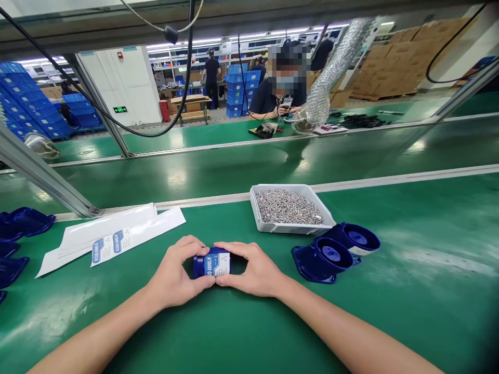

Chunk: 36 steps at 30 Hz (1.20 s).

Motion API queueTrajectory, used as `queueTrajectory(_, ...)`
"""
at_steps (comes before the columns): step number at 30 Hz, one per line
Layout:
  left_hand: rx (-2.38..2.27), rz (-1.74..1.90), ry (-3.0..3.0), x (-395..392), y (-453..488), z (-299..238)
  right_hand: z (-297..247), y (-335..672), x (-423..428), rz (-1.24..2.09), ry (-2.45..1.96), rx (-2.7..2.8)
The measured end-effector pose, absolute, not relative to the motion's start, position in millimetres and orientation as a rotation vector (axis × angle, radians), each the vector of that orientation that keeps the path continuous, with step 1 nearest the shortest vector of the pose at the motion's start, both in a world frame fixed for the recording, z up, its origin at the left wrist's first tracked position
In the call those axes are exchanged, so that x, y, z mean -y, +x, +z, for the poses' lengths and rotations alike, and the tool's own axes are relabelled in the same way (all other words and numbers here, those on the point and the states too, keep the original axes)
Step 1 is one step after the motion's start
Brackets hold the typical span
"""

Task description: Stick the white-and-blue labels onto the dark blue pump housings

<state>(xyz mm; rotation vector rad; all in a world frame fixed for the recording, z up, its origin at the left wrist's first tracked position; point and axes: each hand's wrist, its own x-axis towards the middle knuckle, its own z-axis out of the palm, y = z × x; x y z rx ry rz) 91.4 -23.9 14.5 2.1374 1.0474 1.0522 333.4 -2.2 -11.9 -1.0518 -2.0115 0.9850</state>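
Head view: both hands [217, 272] curled round labelled blue part [212, 263].

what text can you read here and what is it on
"-5000L/": white label on the small blue cylindrical part held between left hand and right hand; other characters unclear.
Blue-and-white sticker strip on the white paper sheets: too small to read.
Green sign in the background: blurred.

free: green mat [409, 291] front-right | blocked: screw tray [257, 208], blue housings [323, 257] right; label sheets [117, 236] left
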Motion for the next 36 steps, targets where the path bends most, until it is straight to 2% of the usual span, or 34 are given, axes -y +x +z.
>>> queueTrajectory(36, -1.088, 1.016, 1.961, 19.8, 96.5, 10.8, -10.9, 340.8, -6.0, 1.290, -0.966, 1.909)
